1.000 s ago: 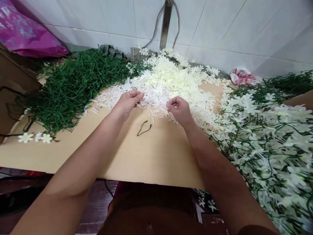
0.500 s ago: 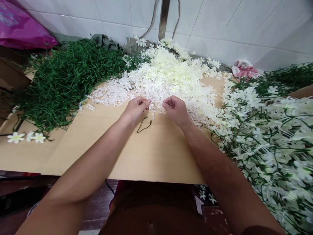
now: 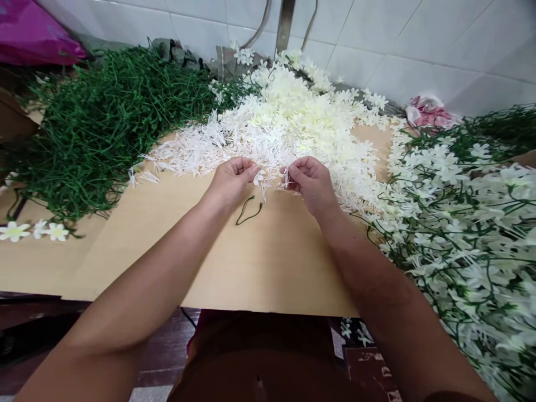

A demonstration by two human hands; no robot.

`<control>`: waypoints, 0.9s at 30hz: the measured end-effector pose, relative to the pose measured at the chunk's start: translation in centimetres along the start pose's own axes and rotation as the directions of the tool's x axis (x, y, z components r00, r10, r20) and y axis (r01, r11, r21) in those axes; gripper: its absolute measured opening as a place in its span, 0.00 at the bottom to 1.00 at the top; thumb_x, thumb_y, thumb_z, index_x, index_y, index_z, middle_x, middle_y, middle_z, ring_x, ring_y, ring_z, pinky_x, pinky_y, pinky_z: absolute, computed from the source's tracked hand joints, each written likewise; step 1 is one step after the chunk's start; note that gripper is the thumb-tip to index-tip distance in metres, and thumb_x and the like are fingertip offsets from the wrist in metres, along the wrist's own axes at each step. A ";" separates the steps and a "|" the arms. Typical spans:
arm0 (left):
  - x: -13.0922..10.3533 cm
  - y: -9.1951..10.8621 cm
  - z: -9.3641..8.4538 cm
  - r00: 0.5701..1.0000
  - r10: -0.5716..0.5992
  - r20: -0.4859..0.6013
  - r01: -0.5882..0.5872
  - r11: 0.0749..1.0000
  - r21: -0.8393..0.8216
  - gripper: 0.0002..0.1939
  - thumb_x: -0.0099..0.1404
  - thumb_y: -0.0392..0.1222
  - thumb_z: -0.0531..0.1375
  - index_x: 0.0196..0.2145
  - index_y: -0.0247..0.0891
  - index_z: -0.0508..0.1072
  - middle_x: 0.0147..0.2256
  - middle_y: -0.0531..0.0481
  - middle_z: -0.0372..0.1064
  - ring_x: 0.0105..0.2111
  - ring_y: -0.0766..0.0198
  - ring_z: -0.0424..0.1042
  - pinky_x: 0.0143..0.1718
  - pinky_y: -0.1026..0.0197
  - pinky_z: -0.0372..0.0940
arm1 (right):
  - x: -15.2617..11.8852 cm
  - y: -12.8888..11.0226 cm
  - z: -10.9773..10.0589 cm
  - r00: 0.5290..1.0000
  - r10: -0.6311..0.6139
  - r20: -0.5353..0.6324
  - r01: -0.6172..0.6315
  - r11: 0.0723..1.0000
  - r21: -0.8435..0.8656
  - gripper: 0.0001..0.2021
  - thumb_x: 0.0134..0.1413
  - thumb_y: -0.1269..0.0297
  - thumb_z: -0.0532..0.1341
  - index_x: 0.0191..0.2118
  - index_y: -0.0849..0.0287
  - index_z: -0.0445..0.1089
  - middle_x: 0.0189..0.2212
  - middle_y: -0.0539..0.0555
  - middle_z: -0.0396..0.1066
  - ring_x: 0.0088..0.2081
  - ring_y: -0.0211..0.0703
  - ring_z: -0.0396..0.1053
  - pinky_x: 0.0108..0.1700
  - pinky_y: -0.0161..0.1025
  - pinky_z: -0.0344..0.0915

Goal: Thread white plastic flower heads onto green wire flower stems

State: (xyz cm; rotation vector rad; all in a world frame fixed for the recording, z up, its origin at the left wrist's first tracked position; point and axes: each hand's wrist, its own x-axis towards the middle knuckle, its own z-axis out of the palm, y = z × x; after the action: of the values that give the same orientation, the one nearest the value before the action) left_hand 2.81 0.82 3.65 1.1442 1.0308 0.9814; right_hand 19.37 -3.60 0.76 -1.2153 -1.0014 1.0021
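Observation:
My left hand point(image 3: 233, 177) is closed in a pinch on a small white artificial flower point(image 3: 259, 178), its petals showing past the thumb tip. To its right, my right hand point(image 3: 312, 181) pinches a thin white stamen piece point(image 3: 286, 178) between thumb and fingers. A narrow gap separates the two hands. Just behind them spreads a pile of white stamen pieces point(image 3: 192, 146), running into a heap of cream-white flower heads point(image 3: 310, 111). Below the left hand, a bent green stem point(image 3: 248, 215) lies on the cardboard sheet point(image 3: 251, 268).
A big tangle of green stems point(image 3: 109, 117) fills the back left. Finished-looking white flowers on stems point(image 3: 469, 240) are heaped along the right. Several loose flowers point(image 3: 56, 231) lie at the left. The tiled wall point(image 3: 377, 44) stands behind, with a pink-and-white cloth point(image 3: 429, 113) near it.
My right hand has moved slightly right, and a white stamen piece now shows in its fingers. The left hand stays nearly in place, still pinching. The view has shifted a little.

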 end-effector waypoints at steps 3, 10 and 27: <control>0.3 -0.4 -0.1 1.000 0.013 -0.022 -0.012 1.000 0.015 0.11 0.57 0.27 0.61 0.21 0.36 0.66 0.18 0.57 0.62 0.20 0.73 0.60 0.24 0.69 0.54 | 0.2 0.2 -0.2 0.998 -0.056 -0.042 0.053 0.996 -0.066 0.17 0.48 0.51 0.66 0.29 0.56 0.61 0.28 0.48 0.70 0.28 0.32 0.67 0.31 0.33 0.67; -0.2 -0.3 -0.2 0.998 0.028 0.049 -0.024 0.997 -0.072 0.11 0.56 0.34 0.65 0.22 0.35 0.67 0.19 0.58 0.60 0.20 0.75 0.58 0.24 0.70 0.56 | -0.3 -0.2 0.5 0.985 -0.169 -0.023 0.165 0.978 -0.128 0.14 0.47 0.56 0.68 0.27 0.57 0.64 0.22 0.44 0.64 0.24 0.29 0.61 0.27 0.31 0.62; -0.9 -0.5 0.3 0.962 -0.193 0.191 0.240 0.934 -0.265 0.09 0.56 0.34 0.64 0.28 0.35 0.65 0.23 0.56 0.67 0.22 0.74 0.69 0.25 0.71 0.62 | -1.7 -0.3 2.6 0.982 0.006 0.191 -0.071 0.940 0.335 0.16 0.39 0.57 0.72 0.32 0.55 0.67 0.26 0.44 0.71 0.31 0.32 0.73 0.41 0.36 0.74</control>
State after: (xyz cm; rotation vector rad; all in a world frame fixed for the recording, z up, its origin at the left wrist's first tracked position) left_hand 2.90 -0.22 3.26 0.8350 0.8326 0.8148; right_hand 16.40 -4.58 1.12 -0.8680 -0.9033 1.2809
